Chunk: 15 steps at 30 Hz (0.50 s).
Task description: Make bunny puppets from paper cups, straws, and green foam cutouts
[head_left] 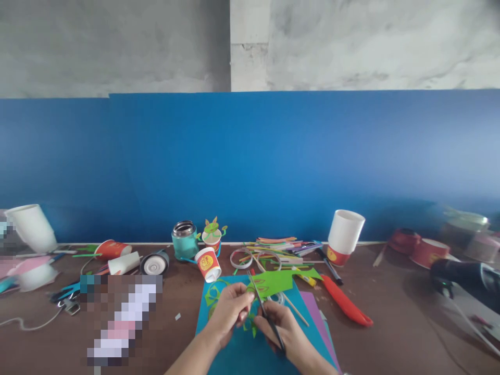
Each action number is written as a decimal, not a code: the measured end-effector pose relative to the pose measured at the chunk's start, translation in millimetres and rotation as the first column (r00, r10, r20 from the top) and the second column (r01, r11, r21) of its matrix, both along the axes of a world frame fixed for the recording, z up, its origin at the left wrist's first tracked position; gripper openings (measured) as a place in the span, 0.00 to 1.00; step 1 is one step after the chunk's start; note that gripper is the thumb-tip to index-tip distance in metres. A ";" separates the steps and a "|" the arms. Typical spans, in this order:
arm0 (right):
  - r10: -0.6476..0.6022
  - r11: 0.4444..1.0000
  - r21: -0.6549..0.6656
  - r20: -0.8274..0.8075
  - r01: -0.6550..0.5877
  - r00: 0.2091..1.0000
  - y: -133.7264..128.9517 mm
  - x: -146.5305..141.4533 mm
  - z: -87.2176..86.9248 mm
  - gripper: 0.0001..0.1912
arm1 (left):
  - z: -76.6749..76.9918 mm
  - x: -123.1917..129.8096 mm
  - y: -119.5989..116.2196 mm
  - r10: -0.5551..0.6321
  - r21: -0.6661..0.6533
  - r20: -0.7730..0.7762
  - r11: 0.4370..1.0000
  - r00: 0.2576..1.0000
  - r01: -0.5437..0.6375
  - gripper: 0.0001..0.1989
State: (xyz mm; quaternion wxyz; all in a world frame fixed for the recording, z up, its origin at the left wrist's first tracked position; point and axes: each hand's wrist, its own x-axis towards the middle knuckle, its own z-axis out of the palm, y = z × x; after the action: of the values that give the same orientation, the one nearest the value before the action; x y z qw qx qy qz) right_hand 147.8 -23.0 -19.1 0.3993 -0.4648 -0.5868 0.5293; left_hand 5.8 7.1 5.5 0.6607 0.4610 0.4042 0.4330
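Observation:
My left hand (231,310) is closed, its fingertips pinching a piece of green paper (283,281) with leaf-like shapes drawn on it in brown outline. My right hand (294,329) is wrapped around dark-handled scissors (259,295), whose blades point up and away across the paper's left part. Beneath both hands lies a blue sheet (246,354), with a purple sheet (313,307) showing at its right edge. Green paper scraps (213,296) rest on the blue sheet, beside and partly behind my left hand. A thin wooden stick (297,311) lies by my right hand.
Behind the hands stand a teal jar (185,244), a tilted red-and-white paper cup (208,264), and a decorated cup (211,237). Colourful sticks (285,247) lie near tape rolls (241,259). To the right are a red-handled tool (346,303) and stacked white cups (346,232).

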 end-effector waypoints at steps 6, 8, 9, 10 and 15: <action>-0.006 1.000 0.006 0.000 0.006 1.000 1.7 1.2 -6.3 0.21 | -7.5 5.7 -2.8 0.058 0.007 0.013 0.998 0.998 -0.058 0.14; 0.003 1.000 0.004 -0.010 -0.003 1.000 2.9 1.6 -9.4 0.21 | -9.8 8.4 -4.5 0.085 0.017 0.024 0.996 0.996 -0.085 0.14; 0.008 1.000 0.003 -0.015 -0.008 1.000 3.5 1.8 -10.9 0.21 | -10.7 9.4 -5.0 0.095 0.019 0.029 0.995 0.995 -0.095 0.14; 0.013 1.000 0.004 -0.019 -0.013 1.000 4.0 1.9 -12.3 0.21 | -11.4 10.0 -5.3 0.101 0.018 0.034 0.995 0.994 -0.102 0.15; 0.034 0.998 0.052 -0.029 -0.032 0.999 4.2 2.3 -14.7 0.20 | -13.0 9.5 -4.7 0.085 0.026 0.048 0.996 0.995 -0.087 0.15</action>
State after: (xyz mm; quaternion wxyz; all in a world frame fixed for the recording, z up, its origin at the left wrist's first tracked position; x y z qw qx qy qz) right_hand 150.1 -18.8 -33.7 0.4110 -0.4368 -0.6017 0.5275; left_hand 15.3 2.4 -7.5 0.6442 0.4423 0.4018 0.4775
